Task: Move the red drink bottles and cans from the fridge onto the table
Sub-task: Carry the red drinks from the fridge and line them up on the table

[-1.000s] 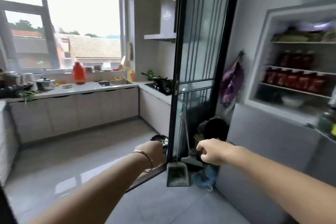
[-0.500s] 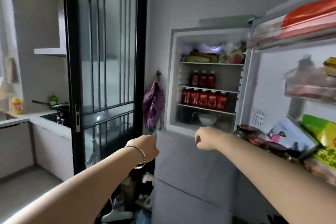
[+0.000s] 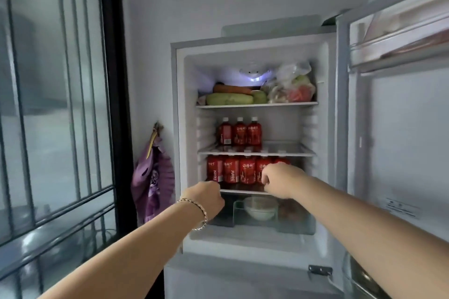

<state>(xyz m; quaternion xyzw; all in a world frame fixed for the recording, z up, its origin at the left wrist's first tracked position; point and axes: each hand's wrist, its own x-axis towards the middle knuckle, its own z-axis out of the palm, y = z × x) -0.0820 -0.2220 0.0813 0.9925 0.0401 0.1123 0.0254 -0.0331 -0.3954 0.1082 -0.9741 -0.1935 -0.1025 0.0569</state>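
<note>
The fridge [image 3: 325,128] stands open in front of me. Three red drink bottles [image 3: 239,132] with white caps stand on its middle shelf. On the shelf below stands a row of several red juice bottles [image 3: 230,170]. My left hand [image 3: 209,198], a bracelet on its wrist, is stretched toward the front edge of that lower shelf, fingers curled, holding nothing. My right hand [image 3: 279,178] is in front of the right end of the lower row with curled fingers and hides the rightmost bottle; no grip shows.
The fridge door [image 3: 401,143] hangs open on the right with shelves. Vegetables [image 3: 230,98] and a bag lie on the top shelf, a bowl [image 3: 260,209] below. A black-framed glass door [image 3: 56,104] is on the left, a purple bag [image 3: 151,177] on the wall.
The view has swung right from the kitchen to face the fridge and come closer. Both hands have risen and reached forward to the lower bottle shelf.
</note>
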